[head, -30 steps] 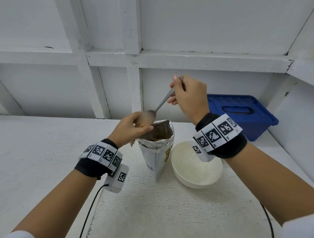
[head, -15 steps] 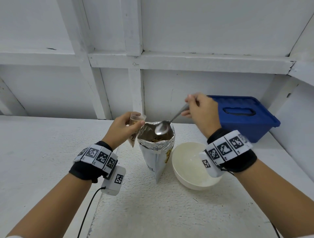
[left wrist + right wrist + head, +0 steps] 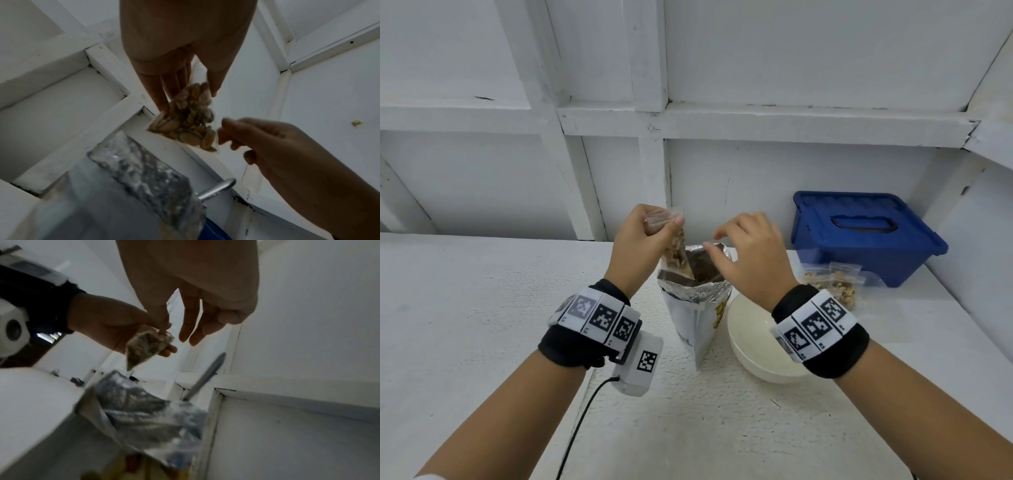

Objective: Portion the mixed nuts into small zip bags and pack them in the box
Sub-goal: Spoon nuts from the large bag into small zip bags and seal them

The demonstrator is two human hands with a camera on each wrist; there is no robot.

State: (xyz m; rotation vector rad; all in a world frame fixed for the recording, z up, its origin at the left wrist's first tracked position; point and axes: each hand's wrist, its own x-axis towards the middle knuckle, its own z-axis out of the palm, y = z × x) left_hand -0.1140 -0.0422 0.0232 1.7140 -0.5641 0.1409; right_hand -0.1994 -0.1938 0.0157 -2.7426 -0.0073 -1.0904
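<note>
My left hand (image 3: 671,222) pinches the top of a small clear zip bag (image 3: 675,248) partly filled with mixed nuts and holds it over the open foil nut bag (image 3: 695,308). The nuts show through the zip bag (image 3: 185,123) in the left wrist view. My right hand (image 3: 714,240) hovers just right of it above the foil bag's mouth, fingers loosely curled and holding nothing. The metal spoon (image 3: 205,374) stands in the foil bag (image 3: 148,410) with its handle (image 3: 218,190) sticking out. The blue lidded box (image 3: 859,236) sits at the back right.
A white bowl (image 3: 753,353) stands right of the foil bag, under my right wrist. Filled zip bags (image 3: 832,284) lie in front of the blue box. A white framed wall runs close behind the table (image 3: 482,308).
My right hand let go of the spoon, which now stands in the foil bag. My left hand raised the zip bag and brought it over the foil bag's mouth.
</note>
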